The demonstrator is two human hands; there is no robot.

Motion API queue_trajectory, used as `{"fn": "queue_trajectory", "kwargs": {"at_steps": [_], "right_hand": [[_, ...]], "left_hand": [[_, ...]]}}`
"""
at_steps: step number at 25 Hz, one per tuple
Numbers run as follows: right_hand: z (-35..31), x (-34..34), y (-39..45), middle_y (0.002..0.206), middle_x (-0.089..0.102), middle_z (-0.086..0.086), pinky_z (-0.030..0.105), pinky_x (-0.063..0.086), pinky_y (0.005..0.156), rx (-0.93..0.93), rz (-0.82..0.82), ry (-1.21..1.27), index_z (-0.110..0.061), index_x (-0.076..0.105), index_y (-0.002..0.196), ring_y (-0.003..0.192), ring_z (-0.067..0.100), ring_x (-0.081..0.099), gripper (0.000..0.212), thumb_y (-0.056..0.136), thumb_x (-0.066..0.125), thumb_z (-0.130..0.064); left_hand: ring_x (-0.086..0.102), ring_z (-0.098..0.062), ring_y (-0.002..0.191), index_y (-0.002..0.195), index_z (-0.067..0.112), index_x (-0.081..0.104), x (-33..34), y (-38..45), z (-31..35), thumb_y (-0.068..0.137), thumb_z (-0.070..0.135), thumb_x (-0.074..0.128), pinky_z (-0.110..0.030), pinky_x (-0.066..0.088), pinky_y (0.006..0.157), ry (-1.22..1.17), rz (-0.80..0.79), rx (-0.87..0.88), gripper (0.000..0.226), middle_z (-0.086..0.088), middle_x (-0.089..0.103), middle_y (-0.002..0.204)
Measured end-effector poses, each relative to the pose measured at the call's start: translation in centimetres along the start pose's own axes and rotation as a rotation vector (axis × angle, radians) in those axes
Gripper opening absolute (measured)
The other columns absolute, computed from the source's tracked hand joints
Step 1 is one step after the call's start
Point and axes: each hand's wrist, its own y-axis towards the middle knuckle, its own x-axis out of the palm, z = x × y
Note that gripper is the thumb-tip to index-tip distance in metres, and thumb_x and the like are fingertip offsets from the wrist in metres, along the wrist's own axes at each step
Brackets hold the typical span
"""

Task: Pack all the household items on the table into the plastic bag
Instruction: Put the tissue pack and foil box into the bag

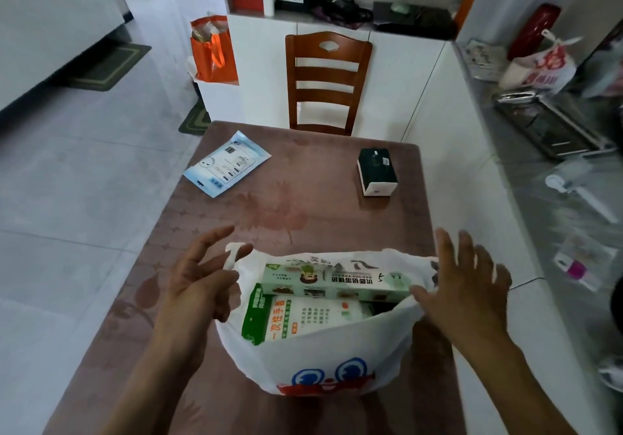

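Plastic bag [320,360] btwn left grip [199,286] & right grip [468,286], at rim

Plastic bag [320,360], 6 o'clock: green box [337,281], glove packet [303,316] inside; left hand [195,283], right hand [468,289] splayed at rim. Blue pouch [227,163], 11 o'clock. Tissue box [377,171], 1 o'clock.

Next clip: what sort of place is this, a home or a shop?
Most likely a home dining area: a wooden chair stands at a table with a patterned cover, white cabinets behind hold household clutter, and the floor is tiled.
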Motion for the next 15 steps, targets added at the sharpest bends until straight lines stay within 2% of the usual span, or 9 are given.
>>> {"fn": "queue_trajectory", "kwargs": {"at_steps": [1, 2, 3, 4, 6, 7, 10, 13, 15], "right_hand": [[1.0, -0.3, 0.1, 0.133, 0.058, 0.015, 0.050, 0.040, 0.102, 0.144, -0.184, 0.148, -0.018, 0.040, 0.138, 0.119, 0.037, 0.055, 0.071, 0.080, 0.064, -0.051], [1.3, -0.4, 0.2, 0.111, 0.069, 0.013, 0.046, 0.050, 0.092, 0.226, -0.310, 0.431, -0.013, 0.054, 0.124, 0.103, 0.036, 0.064, 0.047, 0.085, 0.067, -0.036], [1.2, -0.5, 0.4, 0.086, 0.072, 0.011, 0.043, 0.055, 0.081, 0.256, -0.373, 0.859, -0.007, 0.064, 0.107, 0.085, 0.035, 0.067, 0.023, 0.088, 0.066, -0.020], [1.0, -0.9, 0.4, 0.066, 0.067, 0.009, 0.039, 0.056, 0.069, 0.269, -0.388, 1.248, -0.001, 0.066, 0.098, 0.067, 0.031, 0.066, 0.012, 0.089, 0.063, -0.008], [-0.1, -2.8, 0.0, 0.055, 0.056, 0.007, 0.029, 0.048, 0.045, 0.173, -0.386, 1.804, 0.000, 0.065, 0.103, 0.041, 0.017, 0.048, 0.018, 0.087, 0.062, -0.009], [-0.7, -3.7, -0.2, 0.061, 0.059, 0.008, 0.023, 0.040, 0.039, 0.085, -0.376, 1.890, -0.005, 0.066, 0.106, 0.037, 0.012, 0.040, 0.021, 0.087, 0.062, -0.013], [-3.0, -5.0, -1.1, 0.090, 0.070, 0.018, 0.016, 0.030, 0.037, -0.076, -0.314, 1.768, -0.025, 0.070, 0.107, 0.041, 0.007, 0.036, 0.021, 0.092, 0.058, -0.017], [-5.3, -4.5, -1.6, 0.087, 0.075, 0.005, 0.014, 0.034, 0.037, 0.022, -0.375, 1.520, -0.031, 0.071, 0.103, 0.042, 0.005, 0.043, 0.027, 0.096, 0.054, -0.012], [-5.5, -4.2, -0.5, 0.080, 0.075, -0.009, 0.013, 0.039, 0.039, 0.018, -0.259, 1.226, -0.028, 0.069, 0.104, 0.046, 0.002, 0.056, 0.016, 0.095, 0.057, -0.026]], "left_hand": [[0.049, -0.003, 0.044, 0.119, 0.044, 0.058, 0.7, 0.0, -0.1, 0.085, -0.007, 0.051, -0.026, 0.046, 0.046, 0.006, 0.001, 0.019, 0.062, 0.006, 0.074, 0.111], [0.050, -0.004, 0.045, 0.125, 0.047, 0.052, 1.4, 0.1, -0.2, 0.084, -0.008, 0.052, -0.028, 0.048, 0.049, 0.010, 0.008, 0.038, 0.069, 0.006, 0.073, 0.114], [0.051, -0.006, 0.047, 0.131, 0.052, 0.045, 1.9, 0.1, -0.1, 0.083, -0.008, 0.052, -0.029, 0.049, 0.051, 0.003, 0.021, 0.057, 0.078, 0.006, 0.072, 0.116], [0.052, -0.009, 0.049, 0.134, 0.058, 0.038, 2.3, 0.2, 0.1, 0.081, -0.008, 0.052, -0.030, 0.050, 0.051, -0.019, 0.037, 0.086, 0.086, 0.004, 0.073, 0.115], [0.054, -0.009, 0.050, 0.136, 0.065, 0.028, 1.9, 0.4, 0.4, 0.076, -0.006, 0.050, -0.025, 0.050, 0.047, -0.073, 0.080, 0.186, 0.096, -0.001, 0.075, 0.109], [0.053, -0.007, 0.048, 0.137, 0.066, 0.026, 1.3, 0.4, 0.7, 0.075, -0.006, 0.049, -0.022, 0.048, 0.044, -0.089, 0.100, 0.242, 0.097, -0.002, 0.075, 0.108], [0.047, -0.005, 0.043, 0.139, 0.065, 0.023, -0.1, -0.1, 0.5, 0.077, -0.010, 0.050, -0.022, 0.045, 0.040, -0.001, 0.139, 0.324, 0.101, 0.000, 0.071, 0.117], [0.060, -0.008, 0.053, 0.139, 0.061, 0.027, -0.7, -0.6, -1.5, 0.085, -0.011, 0.053, -0.027, 0.047, 0.042, 0.207, 0.135, 0.226, 0.094, 0.009, 0.071, 0.115], [0.063, -0.009, 0.054, 0.131, 0.056, 0.045, -1.6, 0.2, -1.9, 0.087, 0.011, 0.060, -0.027, 0.048, 0.042, 0.303, 0.161, 0.186, 0.064, 0.009, 0.075, 0.102]]}}
